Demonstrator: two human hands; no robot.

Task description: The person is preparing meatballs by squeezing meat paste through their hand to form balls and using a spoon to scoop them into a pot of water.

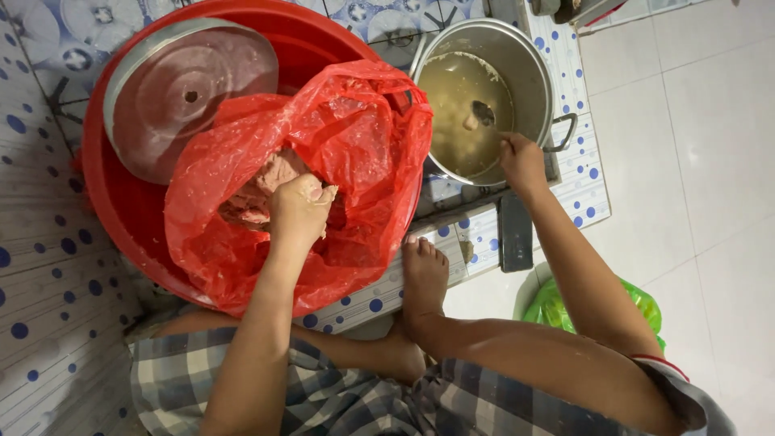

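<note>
meat paste point(270, 173) under left hand point(299, 206)

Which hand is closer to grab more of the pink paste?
Probably the left hand: it is already inside the red bag, touching the pink paste. The right hand holds a spoon over the pot.

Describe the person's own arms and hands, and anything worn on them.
Both arms are bare from the wrist up. The left hand and right hand wear no gloves, rings or watch that show. A grey sleeve with a red edge covers the right upper arm. Bits of pale paste cling to the left fingers.
</note>
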